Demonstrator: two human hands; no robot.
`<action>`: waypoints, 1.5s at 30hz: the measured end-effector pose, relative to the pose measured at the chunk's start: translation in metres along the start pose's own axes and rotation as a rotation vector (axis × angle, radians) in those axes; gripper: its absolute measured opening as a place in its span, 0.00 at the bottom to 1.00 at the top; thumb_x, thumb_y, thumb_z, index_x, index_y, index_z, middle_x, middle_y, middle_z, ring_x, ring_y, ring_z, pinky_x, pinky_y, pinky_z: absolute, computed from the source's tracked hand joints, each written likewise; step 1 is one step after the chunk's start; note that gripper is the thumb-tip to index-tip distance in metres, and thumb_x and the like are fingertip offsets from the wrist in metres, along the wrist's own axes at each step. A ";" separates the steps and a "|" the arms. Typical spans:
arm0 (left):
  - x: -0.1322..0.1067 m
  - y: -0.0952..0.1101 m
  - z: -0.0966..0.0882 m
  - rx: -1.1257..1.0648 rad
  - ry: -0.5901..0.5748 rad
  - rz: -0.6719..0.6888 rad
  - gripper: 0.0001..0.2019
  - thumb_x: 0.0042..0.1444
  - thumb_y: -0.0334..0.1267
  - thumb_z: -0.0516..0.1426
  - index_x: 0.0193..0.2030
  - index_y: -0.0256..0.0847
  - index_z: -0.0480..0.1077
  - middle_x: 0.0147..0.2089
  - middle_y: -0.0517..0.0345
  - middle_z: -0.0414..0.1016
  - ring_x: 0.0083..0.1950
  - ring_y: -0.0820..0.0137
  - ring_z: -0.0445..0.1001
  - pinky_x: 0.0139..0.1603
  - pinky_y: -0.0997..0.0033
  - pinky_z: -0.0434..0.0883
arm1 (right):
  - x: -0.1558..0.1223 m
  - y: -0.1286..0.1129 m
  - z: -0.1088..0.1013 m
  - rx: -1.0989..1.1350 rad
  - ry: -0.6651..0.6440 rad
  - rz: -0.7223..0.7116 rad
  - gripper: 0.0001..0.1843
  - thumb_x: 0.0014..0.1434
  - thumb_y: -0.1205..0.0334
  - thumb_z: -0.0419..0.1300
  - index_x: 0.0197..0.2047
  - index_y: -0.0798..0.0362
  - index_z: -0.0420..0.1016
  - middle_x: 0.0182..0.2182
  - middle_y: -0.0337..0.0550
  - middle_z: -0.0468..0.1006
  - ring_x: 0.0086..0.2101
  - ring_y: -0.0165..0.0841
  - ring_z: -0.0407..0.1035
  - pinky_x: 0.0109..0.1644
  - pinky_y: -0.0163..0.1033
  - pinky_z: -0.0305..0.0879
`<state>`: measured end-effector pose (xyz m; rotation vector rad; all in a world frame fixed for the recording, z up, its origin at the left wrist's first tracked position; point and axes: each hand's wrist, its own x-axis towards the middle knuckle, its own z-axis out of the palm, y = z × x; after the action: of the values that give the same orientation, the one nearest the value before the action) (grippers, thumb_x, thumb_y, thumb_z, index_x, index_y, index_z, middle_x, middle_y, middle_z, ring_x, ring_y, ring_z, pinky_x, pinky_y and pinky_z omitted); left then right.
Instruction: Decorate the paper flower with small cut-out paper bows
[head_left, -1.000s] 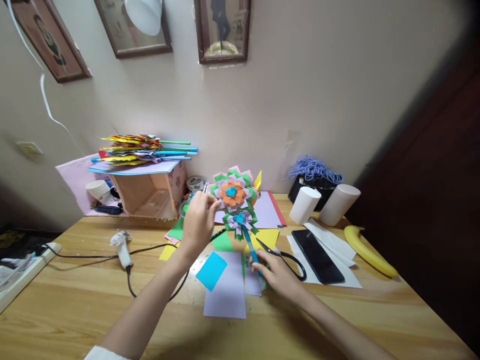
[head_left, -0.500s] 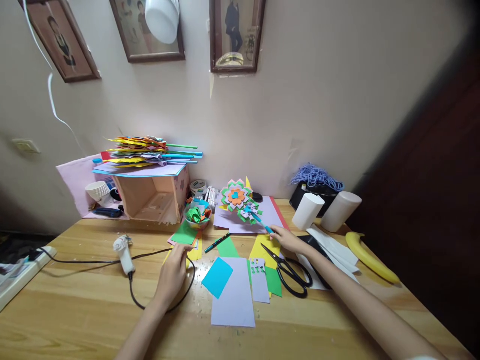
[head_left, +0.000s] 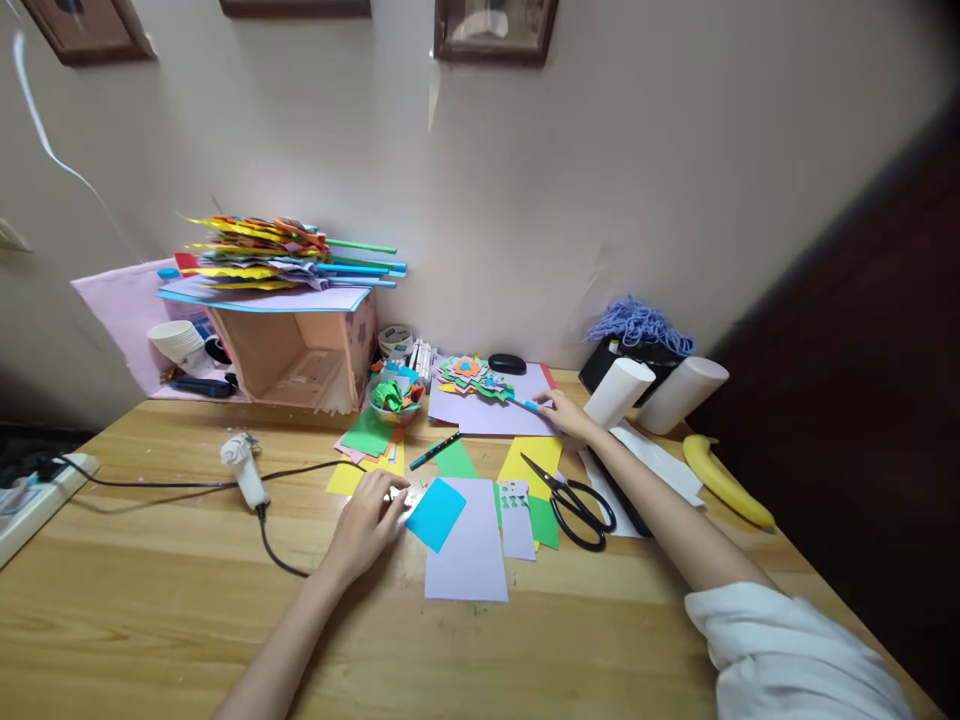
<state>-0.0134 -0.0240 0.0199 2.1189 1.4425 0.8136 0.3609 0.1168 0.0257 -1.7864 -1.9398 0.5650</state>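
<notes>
My right hand (head_left: 566,415) is closed on the blue stem of a layered paper flower (head_left: 469,370). The flower, with orange, green, lilac and blue petals, lies over a lilac sheet (head_left: 487,410) at the back of the table. Beside a small blue paper rectangle (head_left: 437,513) is my left hand (head_left: 369,525), thumb and index finger apart; I see nothing held in it. That rectangle overlaps a larger lilac sheet (head_left: 469,565). To its right are a lilac strip with green marks (head_left: 517,530) and open black-handled scissors (head_left: 570,500).
A white glue gun (head_left: 244,470) with a black cord lies left. Behind are a pink box (head_left: 292,350) topped with paper flowers (head_left: 262,255) and a bowl of scraps (head_left: 396,397). A marker (head_left: 435,450) lies mid-table; paper rolls (head_left: 619,393) and a banana (head_left: 724,482) are right.
The flower has gone from raised to lying low over the lilac sheet, with my right hand still on its stem. My left hand has moved right, to the blue rectangle. The view has tilted down.
</notes>
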 end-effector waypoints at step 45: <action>0.006 0.084 0.074 -0.731 -0.377 -0.243 0.13 0.57 0.50 0.46 0.33 0.41 0.54 0.25 0.67 0.56 0.23 0.76 0.59 0.27 0.75 0.63 | -0.198 -0.044 0.040 0.023 -0.133 -0.292 0.31 0.53 0.44 0.56 0.57 0.48 0.62 0.55 0.51 0.59 0.56 0.45 0.50 0.59 0.50 0.48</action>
<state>0.0952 -0.0510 0.0225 1.4133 0.9716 0.6632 0.3156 -0.0841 0.0093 -1.4459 -2.2232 0.6138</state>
